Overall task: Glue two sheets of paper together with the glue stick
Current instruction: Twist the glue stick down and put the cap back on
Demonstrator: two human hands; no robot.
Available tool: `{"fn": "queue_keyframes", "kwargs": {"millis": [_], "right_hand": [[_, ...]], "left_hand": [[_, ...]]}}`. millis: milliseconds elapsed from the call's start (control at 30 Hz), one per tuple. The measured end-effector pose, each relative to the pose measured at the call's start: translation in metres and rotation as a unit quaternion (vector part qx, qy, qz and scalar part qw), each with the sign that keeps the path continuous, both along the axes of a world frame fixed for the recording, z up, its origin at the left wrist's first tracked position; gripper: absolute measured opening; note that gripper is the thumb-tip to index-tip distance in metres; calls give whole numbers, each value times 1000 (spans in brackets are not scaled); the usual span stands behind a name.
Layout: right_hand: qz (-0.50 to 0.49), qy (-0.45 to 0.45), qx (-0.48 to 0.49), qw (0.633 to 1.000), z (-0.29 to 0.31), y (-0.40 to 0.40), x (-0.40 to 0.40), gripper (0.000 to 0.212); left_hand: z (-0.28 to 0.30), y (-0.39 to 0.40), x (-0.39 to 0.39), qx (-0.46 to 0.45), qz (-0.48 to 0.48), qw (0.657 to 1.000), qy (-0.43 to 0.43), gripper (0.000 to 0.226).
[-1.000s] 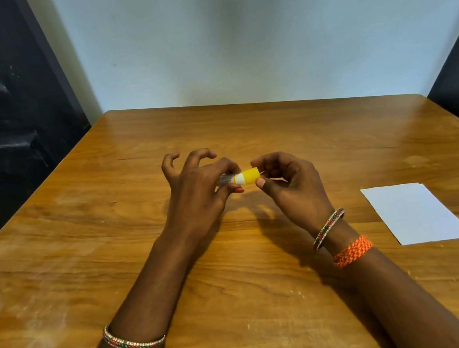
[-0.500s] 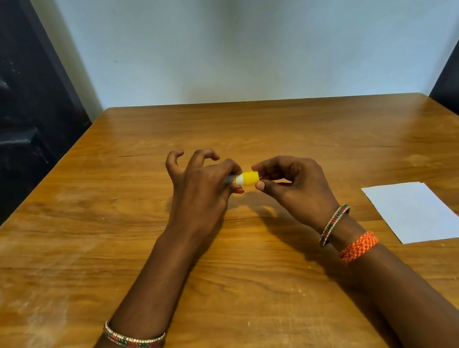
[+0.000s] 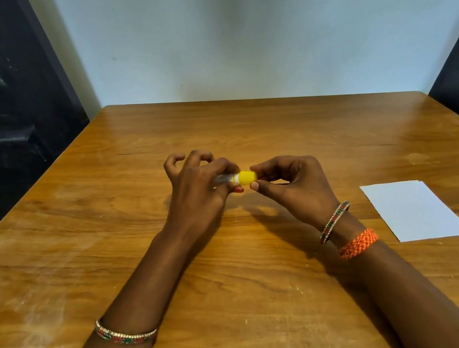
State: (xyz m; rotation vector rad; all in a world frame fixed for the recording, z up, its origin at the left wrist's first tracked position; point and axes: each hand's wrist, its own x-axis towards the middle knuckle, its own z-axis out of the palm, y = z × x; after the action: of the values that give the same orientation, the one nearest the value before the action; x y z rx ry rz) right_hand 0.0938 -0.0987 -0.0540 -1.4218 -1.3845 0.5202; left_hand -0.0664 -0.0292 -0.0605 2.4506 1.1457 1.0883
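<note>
Two bare hands meet above the middle of the wooden table point(image 3: 149, 280), sharing one glue stick point(image 3: 236, 178) held level between them. Left hand point(image 3: 198, 197) pinches the grey barrel end between thumb and forefinger, remaining fingers curled and raised clear. Right hand point(image 3: 294, 183) closes thumb and fingertips on the yellow cap point(image 3: 246, 177); whether the cap is seated on the barrel cannot be told. White paper point(image 3: 415, 210) lies flat at the right of the table, well apart from both hands; the number of sheets cannot be determined. Beaded bangles sit on both forearms, and an orange woven band point(image 3: 358, 244) on the right wrist.
</note>
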Motion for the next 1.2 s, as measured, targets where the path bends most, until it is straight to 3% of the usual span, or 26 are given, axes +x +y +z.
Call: {"fn": "queue_keyframes", "kwargs": {"millis": [133, 233, 533, 733, 933, 1000, 1100, 1200], "right_hand": [[12, 5, -8, 1000, 0, -1, 3, 26], [22, 6, -15, 1000, 1, -2, 6, 25], [4, 8, -18, 1000, 3, -6, 9, 23], [-3, 21, -17, 1000, 1, -6, 7, 23], [-18, 14, -10, 1000, -3, -3, 6, 22], [-30, 2, -5, 1000, -1, -5, 6, 21], [-38, -27, -12, 999, 0, -6, 7, 21], [-94, -83, -2, 992, 5, -26, 20, 20]], "left_hand": [[0, 0, 1, -24, -20, 1000, 3, 53], [2, -6, 1, -14, -30, 999, 6, 62], [-1, -9, 6, 48, -63, 997, 16, 44], [-2, -14, 9, 59, -63, 996, -4, 44], [-2, -12, 12, 132, -51, 990, 1, 41], [-1, -13, 14, 101, -49, 994, 4, 48], [-5, -9, 16, -15, -41, 999, -1, 60], [-2, -22, 25, -145, -94, 984, -29, 31]]}}
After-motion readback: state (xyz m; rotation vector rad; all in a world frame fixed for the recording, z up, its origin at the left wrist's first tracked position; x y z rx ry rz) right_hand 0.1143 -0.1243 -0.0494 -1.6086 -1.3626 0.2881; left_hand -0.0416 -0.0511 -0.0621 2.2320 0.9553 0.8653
